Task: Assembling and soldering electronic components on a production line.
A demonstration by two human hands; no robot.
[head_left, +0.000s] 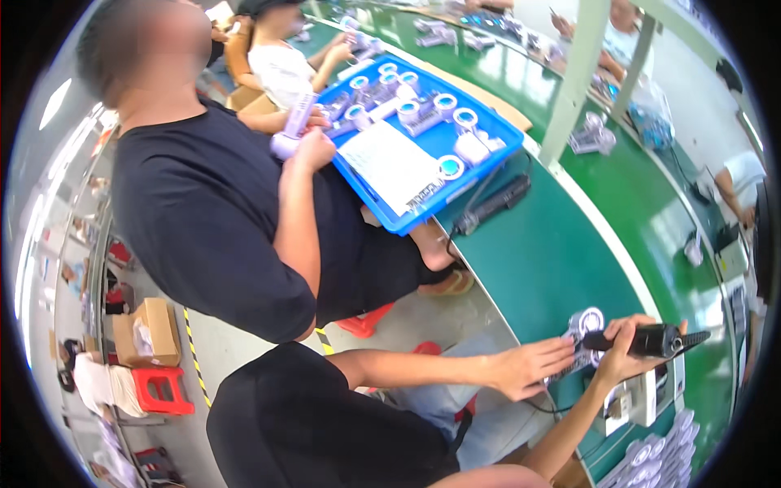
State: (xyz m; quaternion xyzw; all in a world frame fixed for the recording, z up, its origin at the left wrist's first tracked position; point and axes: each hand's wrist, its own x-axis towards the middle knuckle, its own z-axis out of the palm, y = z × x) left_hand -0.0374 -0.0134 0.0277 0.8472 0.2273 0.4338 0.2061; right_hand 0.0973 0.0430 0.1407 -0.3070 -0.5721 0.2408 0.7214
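My left hand (530, 368) lies over the handle of a pale purple handheld fan (585, 322), pressing it against the green bench. The fan's round head points away from me, and part of its handle is hidden under my fingers. My right hand (621, 351) is wrapped round a black electric screwdriver (652, 342). The tool lies nearly level, with its narrower end reaching left over the fan beside my left fingertips. Whether its tip touches the fan cannot be made out.
A blue tray (511, 146) of fan parts and a paper sheet juts over the bench edge. Beside it lies another corded black screwdriver (498, 206). Several purple fans (656, 455) are stacked near right. A co-worker (203, 211) in black sits left, holding a fan (294, 130). A metal post (576, 89) stands beyond.
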